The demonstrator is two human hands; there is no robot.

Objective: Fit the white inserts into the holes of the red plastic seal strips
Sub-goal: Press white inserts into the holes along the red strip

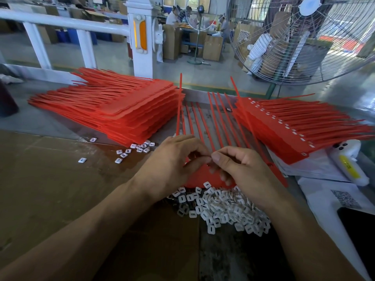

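Note:
A red seal strip sheet (203,176) lies in front of me, its thin tails pointing away over the table. My left hand (174,163) and my right hand (239,167) meet above its flat end, fingers curled, fingertips pinching together at about the same spot on the sheet. Whether a white insert sits between the fingertips is hidden. A heap of white inserts (225,207) lies just below the hands. One stack of red sheets (113,106) without inserts lies at the left. Another stack of red sheets (300,126) with white inserts fitted lies at the right.
Loose inserts (134,150) are scattered by the left stack. A white bottle-like object (349,161) and papers (332,197) lie at the right. A large fan (304,37) stands behind the table, with a white railing (81,25) at the back left. People work far behind.

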